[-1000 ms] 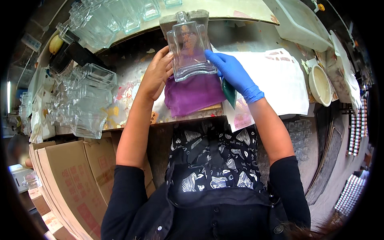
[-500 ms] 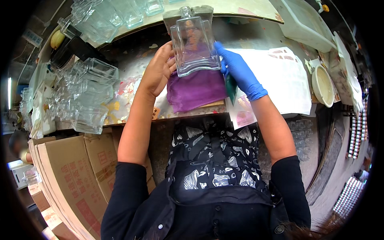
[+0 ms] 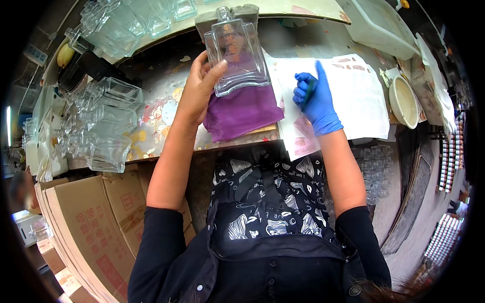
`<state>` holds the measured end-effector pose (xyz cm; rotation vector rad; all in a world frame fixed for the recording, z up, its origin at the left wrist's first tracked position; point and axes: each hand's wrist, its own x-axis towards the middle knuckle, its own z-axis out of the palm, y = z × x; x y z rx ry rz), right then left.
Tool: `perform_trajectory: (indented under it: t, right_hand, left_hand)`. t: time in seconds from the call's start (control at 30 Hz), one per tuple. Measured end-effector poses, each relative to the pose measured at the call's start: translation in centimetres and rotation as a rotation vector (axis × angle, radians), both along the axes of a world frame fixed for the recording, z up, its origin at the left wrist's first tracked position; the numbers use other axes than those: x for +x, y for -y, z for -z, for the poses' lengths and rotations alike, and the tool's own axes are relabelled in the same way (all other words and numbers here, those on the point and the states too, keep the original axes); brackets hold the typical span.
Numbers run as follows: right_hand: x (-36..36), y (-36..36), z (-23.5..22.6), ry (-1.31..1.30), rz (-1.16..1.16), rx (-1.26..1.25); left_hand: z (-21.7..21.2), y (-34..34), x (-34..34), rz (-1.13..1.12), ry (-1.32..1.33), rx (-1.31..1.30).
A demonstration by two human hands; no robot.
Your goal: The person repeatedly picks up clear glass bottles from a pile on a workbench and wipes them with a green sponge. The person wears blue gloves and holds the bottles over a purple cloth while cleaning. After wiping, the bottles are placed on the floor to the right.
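A clear, flat-sided glass bottle (image 3: pixel 235 50) with a short neck and no cap stands tilted, neck pointing away, its base over the far edge of the purple cloth (image 3: pixel 242 113); orange marking shows through it

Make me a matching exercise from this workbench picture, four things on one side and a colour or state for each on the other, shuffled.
Things:
1. glass bottle
2. cloth
3. right hand
4. bowl

Descriptions:
A. purple
B. wears a blue glove
C. cream, at the right of the bench
D. clear, held by the bare left hand

Pairs: 1-D, 2-A, 3-B, 4-C
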<state>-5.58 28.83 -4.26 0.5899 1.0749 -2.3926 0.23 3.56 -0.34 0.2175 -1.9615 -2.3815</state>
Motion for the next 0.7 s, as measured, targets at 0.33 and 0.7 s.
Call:
perform_trajectory:
  t: [0.33, 0.7]
  right_hand:
    - [0.3, 1.3, -3.4, -0.125, 0.037, -0.187]
    - [-0.2, 5.9, -8.2, -1.944, -0.205, 1.141]
  left_hand:
    - [-1.4, 0.7, -2.0, 0.023, 0.017, 0.078]
    - [0.8, 2.0, -0.4, 0.133, -0.030, 0.350]
